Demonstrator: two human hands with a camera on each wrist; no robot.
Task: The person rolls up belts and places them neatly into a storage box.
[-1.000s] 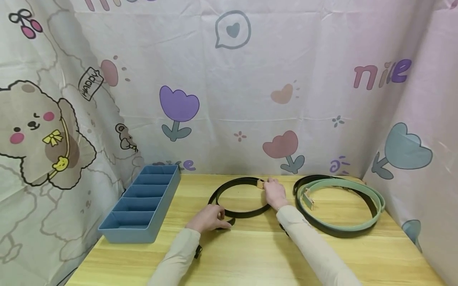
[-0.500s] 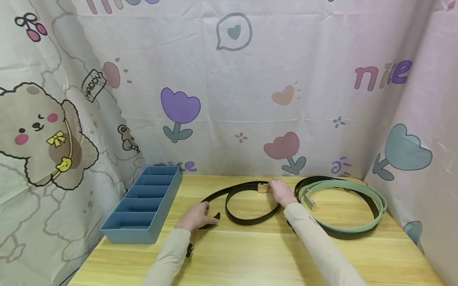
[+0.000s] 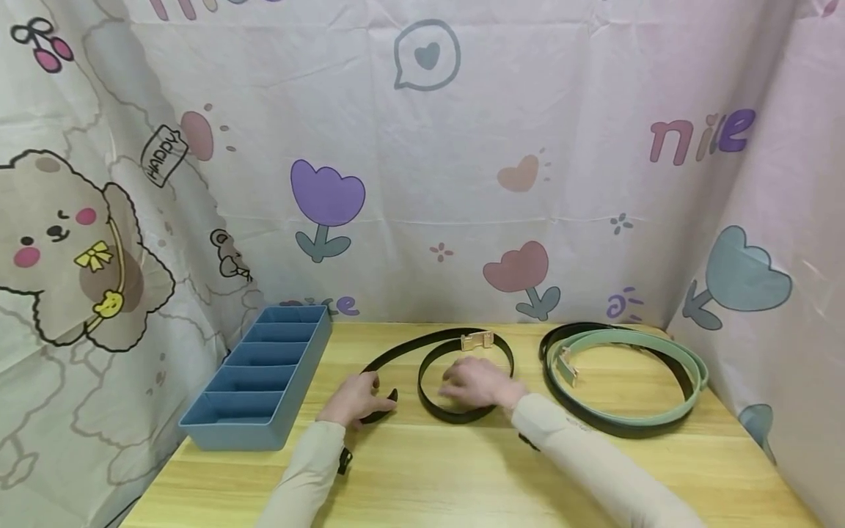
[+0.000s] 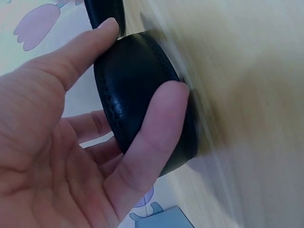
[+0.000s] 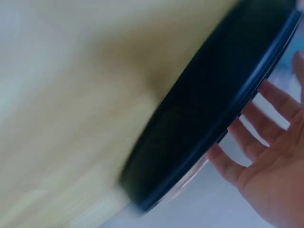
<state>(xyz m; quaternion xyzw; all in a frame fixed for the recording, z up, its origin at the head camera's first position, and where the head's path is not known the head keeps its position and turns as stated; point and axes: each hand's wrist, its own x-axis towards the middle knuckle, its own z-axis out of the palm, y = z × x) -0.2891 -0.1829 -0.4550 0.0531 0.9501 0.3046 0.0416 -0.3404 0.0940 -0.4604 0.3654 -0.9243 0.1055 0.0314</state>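
Observation:
A black belt (image 3: 422,338) with a gold buckle (image 3: 477,340) lies on the table, partly coiled into a loop. My left hand (image 3: 351,400) grips its strap near the loose tip, which sticks out past the thumb. In the left wrist view the strap (image 4: 128,71) bends between thumb and fingers, just above the wood. My right hand (image 3: 478,381) is over the front of the loop, away from the buckle, with its fingers loosely bent. Blurred in the right wrist view, the black strap (image 5: 213,90) passes before the spread fingers (image 5: 256,121); contact cannot be told.
A blue divided box (image 3: 284,411) stands at the left of the wooden table (image 3: 436,484). To the right lie a coiled green belt (image 3: 693,363) and a coiled black belt (image 3: 614,429), overlapping. A patterned curtain (image 3: 422,183) hangs behind.
My right hand has let go of the buckle and moved toward me and left, over the loop. My left hand has shifted left with the strap, and the coil has become smaller.

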